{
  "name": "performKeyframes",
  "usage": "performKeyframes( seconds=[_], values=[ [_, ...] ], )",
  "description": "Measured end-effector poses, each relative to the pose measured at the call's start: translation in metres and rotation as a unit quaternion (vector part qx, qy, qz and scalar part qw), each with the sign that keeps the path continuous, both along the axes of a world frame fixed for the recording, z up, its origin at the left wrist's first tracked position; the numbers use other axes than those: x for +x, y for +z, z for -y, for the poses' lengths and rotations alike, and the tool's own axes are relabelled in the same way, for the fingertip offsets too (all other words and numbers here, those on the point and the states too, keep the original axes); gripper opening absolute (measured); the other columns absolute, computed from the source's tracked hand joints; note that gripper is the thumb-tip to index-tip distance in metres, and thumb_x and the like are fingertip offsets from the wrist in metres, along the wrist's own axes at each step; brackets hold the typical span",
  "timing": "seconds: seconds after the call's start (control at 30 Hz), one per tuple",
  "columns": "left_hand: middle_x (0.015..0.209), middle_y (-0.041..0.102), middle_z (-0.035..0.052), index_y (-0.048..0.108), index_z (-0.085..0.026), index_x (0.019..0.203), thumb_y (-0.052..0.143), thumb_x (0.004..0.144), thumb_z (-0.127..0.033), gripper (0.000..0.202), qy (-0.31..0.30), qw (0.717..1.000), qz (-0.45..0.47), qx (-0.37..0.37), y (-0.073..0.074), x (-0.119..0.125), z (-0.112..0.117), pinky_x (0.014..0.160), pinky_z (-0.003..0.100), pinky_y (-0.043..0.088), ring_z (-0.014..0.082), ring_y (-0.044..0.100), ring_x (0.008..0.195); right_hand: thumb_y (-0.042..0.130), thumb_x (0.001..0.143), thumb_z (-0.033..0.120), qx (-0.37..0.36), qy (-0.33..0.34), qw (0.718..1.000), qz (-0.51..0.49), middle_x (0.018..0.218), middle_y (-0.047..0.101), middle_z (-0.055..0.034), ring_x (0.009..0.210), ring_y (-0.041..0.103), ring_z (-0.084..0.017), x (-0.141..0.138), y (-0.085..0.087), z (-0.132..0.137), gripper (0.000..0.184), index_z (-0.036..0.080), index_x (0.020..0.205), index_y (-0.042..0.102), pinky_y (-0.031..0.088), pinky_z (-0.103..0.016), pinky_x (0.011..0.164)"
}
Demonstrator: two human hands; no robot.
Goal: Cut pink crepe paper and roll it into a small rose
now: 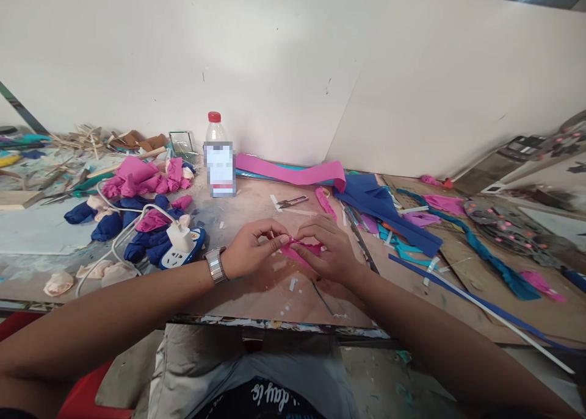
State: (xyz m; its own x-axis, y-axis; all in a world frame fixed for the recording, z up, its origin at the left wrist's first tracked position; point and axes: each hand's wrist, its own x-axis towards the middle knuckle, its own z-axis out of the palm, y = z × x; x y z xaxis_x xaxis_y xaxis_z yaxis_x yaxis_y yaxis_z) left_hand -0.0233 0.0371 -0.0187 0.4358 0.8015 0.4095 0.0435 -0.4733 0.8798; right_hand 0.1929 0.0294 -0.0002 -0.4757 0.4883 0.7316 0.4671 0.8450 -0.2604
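Observation:
Both hands meet over the middle of the table, pinching a crumpled pink paper strip (300,257). My left hand (254,247), with a metal watch on its wrist, grips the strip's left end between thumb and forefinger. On the other side, the fingers of my right hand (326,248) are closed around the strip's gathered edge. Part of the strip is hidden beneath the fingers. Just beyond the hands lie small thread snips (293,202) and a gathered pink piece (326,203).
A red-capped bottle (214,126) stands behind a lit phone (220,170). Left are pink and blue paper bundles (107,227) and a power strip (183,257) with a white cable. Right lie blue strips (389,208), a teal twisted strip (485,254) and a white rod (503,321).

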Motion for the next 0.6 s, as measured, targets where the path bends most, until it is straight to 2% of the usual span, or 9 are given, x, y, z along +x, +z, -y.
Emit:
performKeyframes(
  seconds=[0.3,0.47,0.6],
  values=[
    [0.090,0.072,0.0058,0.071,-0.016,0.091,0.063,0.097,-0.038,0.024,-0.003,0.999,-0.017,0.037,-0.0001,-0.0014,0.0000,0.082,0.030,0.050,0.0155,0.064,0.085,0.073,0.091,0.028,-0.010,-0.010,1.000,0.004,0.087,0.072,-0.0036,0.083,0.067,-0.021,0.0003,-0.0045,-0.0015,0.008,0.023,0.092,0.066,0.049,-0.038,0.081],
    [0.095,0.074,0.0066,0.073,-0.016,0.096,0.065,0.095,-0.039,0.024,-0.003,0.999,-0.027,0.024,0.0016,-0.0009,0.0016,0.082,0.030,0.051,0.0167,0.065,0.087,0.072,0.092,0.032,-0.013,-0.010,1.000,0.000,0.080,0.072,-0.0025,0.077,0.066,-0.019,-0.0005,-0.0035,-0.0022,0.011,0.023,0.089,0.066,0.048,-0.038,0.080],
    [0.094,0.073,0.0061,0.072,-0.016,0.097,0.061,0.098,-0.041,0.027,0.007,1.000,-0.018,0.014,0.0006,-0.0002,0.0013,0.081,0.030,0.051,0.0164,0.065,0.086,0.070,0.094,0.031,-0.018,-0.008,1.000,-0.004,0.083,0.073,-0.0032,0.079,0.067,-0.020,-0.0002,-0.0023,-0.0011,0.009,0.023,0.092,0.067,0.048,-0.039,0.081]
  ],
)
